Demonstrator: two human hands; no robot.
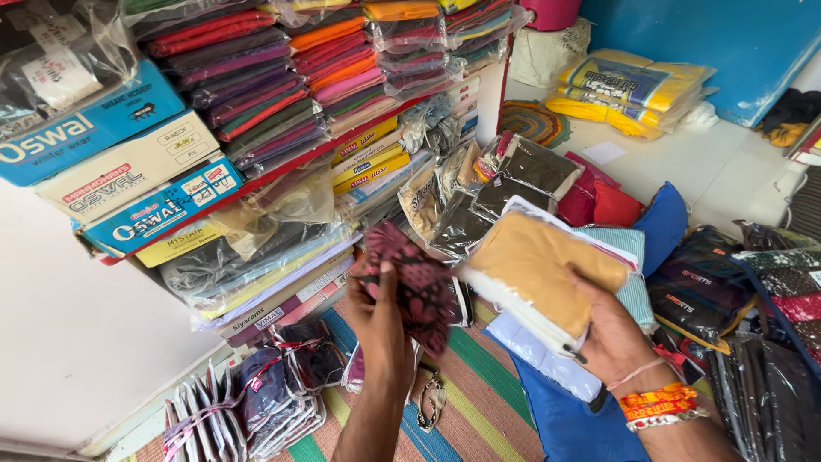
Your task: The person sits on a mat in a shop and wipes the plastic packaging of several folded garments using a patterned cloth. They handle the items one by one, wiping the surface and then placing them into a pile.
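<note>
Sorting stock — the left hand (380, 321) grips a maroon patterned cloth (410, 278), the right hand (611, 338) clutches a tan packet (543, 265) — needing somewhere to set either down.

Hands: two, left hand (380, 329) and right hand (611, 338). Maroon patterned cloth (415, 287): one. Tan folded packet (543, 269): one; blue cardboard boxes (85, 128): two.

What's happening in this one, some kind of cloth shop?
A person stands over a striped mat amid stacked fabric. The left hand holds up a dark red patterned cloth. The right hand holds a stack of packets, the top one tan. Shelves of folded cloth and boxes fill the left; more packets lie on the floor.
</note>
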